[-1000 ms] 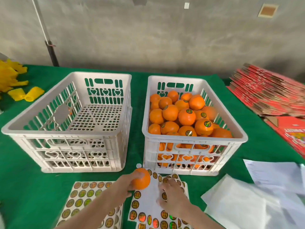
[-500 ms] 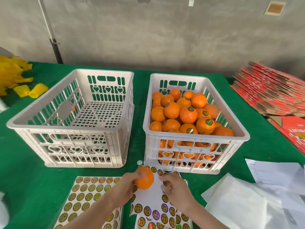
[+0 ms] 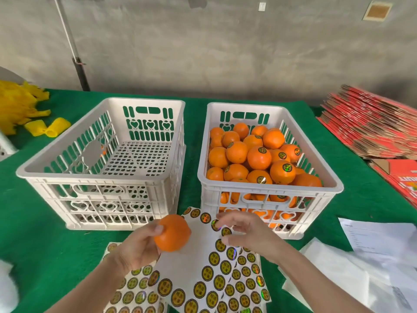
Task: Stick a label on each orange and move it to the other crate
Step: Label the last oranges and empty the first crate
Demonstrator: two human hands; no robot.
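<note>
A round, smooth, bright orange (image 3: 172, 233) is gripped at lower centre of the frame by the curled fingers of the left hand (image 3: 136, 250), above a glossy white sheet (image 3: 191, 256) of round gold-and-black labels (image 3: 207, 273). The fingers of the right hand (image 3: 251, 233) are curved over that sheet; whether a label is pinched cannot be told.

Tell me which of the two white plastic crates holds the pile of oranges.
The right-hand white slatted plastic crate: round oranges fill it, while the left-hand white crate shows its perforated floor.
</note>
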